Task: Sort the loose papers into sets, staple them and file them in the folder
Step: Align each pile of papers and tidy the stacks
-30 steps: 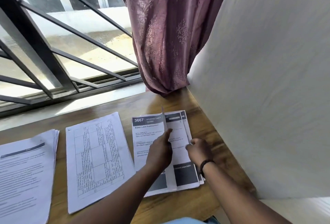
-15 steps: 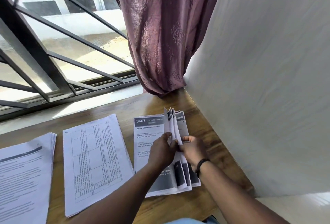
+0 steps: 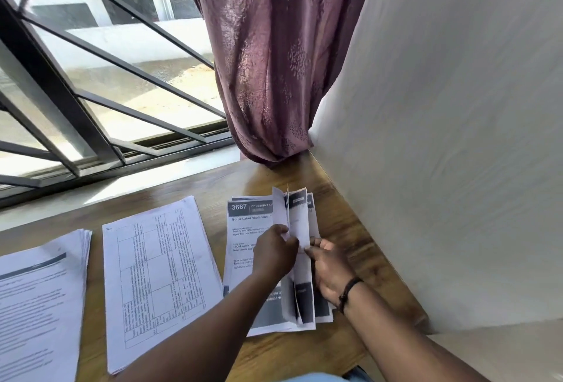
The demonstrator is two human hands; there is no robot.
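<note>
Three paper piles lie on the wooden table (image 3: 213,186). The right pile (image 3: 246,229) is headed "3667" and has dark bands. My left hand (image 3: 275,252) pinches several of its sheets, lifted on edge and fanned. My right hand (image 3: 330,269), with a dark wristband, pinches the right edges of those raised sheets (image 3: 300,220). A middle pile (image 3: 158,272) shows a printed table. At the far left sits a thick stack of text pages (image 3: 39,305). No stapler or folder is in view.
A white wall (image 3: 441,153) runs close along the table's right edge. A purple curtain (image 3: 274,61) hangs into the back corner. A barred window (image 3: 91,76) and its sill lie behind the table.
More sheets of the right pile have been lifted and fanned upright. My right hand moved from resting on the pile to pinching the raised sheets.
</note>
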